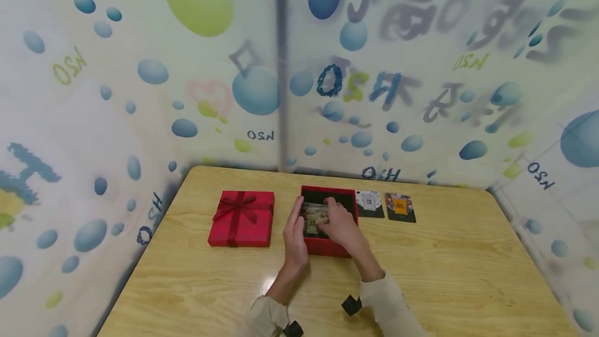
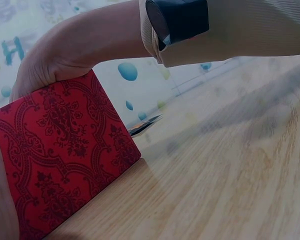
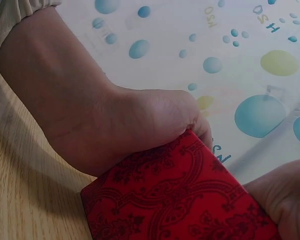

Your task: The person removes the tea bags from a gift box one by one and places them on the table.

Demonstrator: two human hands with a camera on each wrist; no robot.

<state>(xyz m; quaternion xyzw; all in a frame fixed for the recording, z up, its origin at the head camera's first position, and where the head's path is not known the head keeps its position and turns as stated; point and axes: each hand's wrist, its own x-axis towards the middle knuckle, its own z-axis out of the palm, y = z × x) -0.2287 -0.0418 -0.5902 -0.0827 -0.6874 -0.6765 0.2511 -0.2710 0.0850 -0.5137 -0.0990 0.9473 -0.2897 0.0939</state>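
Reaching into red box (image 1: 328,247), right hand (image 1: 342,225) partly hiding packet (image 1: 312,215), its grip unclear, left hand (image 1: 295,235) straight-fingered alongside

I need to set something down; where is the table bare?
The table is bare right of the orange-labelled packet and in front of the lid; a narrow strip parts lid and left hand. Around the box it's crowded: that hand, the right hand, white-labelled packet.

Two beige-sleeved arms (image 1: 390,303) reach forward: bare left hand (image 1: 295,235) edge-on, fingers extended; bare right hand (image 1: 342,223) palm down.
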